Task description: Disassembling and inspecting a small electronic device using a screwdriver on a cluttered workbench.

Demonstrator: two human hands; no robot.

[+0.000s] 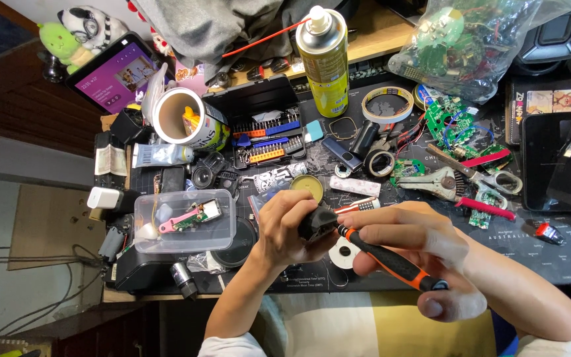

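My left hand (pixel 284 228) is closed around a small black device part (pixel 316 223), held above the near edge of the dark work mat (pixel 563 254). My right hand (pixel 418 248) grips an orange-and-black screwdriver (pixel 391 261). Its tip rests against the black part, right beside my left fingers. The rest of the black part is hidden by my fingers.
A clear plastic box (pixel 185 221) with a pink tool lies left of my hands. Behind them stand a yellow spray can (pixel 325 59), an open bit case (pixel 266 129), tape rolls (pixel 387 104), circuit boards (pixel 454 122), pliers (pixel 441 182), a phone (pixel 551 160) and a tablet (pixel 117 73).
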